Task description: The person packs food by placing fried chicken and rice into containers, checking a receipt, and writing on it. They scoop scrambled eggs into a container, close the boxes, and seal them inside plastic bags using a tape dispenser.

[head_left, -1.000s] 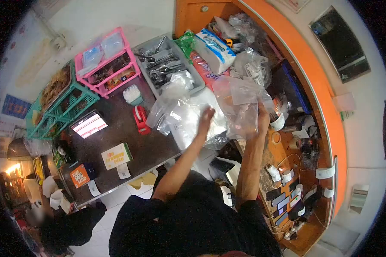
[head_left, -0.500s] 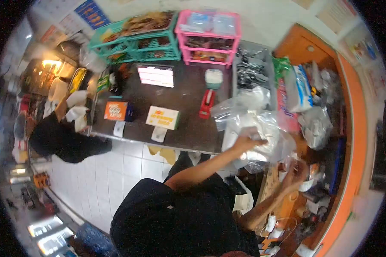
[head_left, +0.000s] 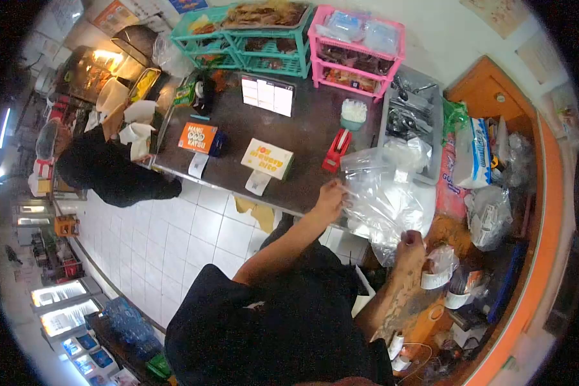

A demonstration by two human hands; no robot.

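Observation:
A clear plastic bag (head_left: 381, 204) is stretched between my hands at the counter's right end. My left hand (head_left: 330, 198) pinches the bag's left edge. Closed around its lower right side is my right hand (head_left: 410, 249). Behind and under the bag lies more white and clear plastic, hard to tell apart from it. A red stapler (head_left: 337, 150) rests on the counter just beyond my left hand. To its left stands a white and yellow box (head_left: 267, 159) with a paper slip in front.
Along the wall stand a green rack (head_left: 273, 55) and a pink rack (head_left: 355, 55). A grey bin (head_left: 431, 112) holds black items. An orange box (head_left: 198, 137) and a lit tablet (head_left: 267, 95) are on the dark counter. Another person (head_left: 112, 170) works at the left.
My left hand has moved left and my right hand up and left, so the clear bag is now spread between them. The head view has shifted, moving the counter rightward.

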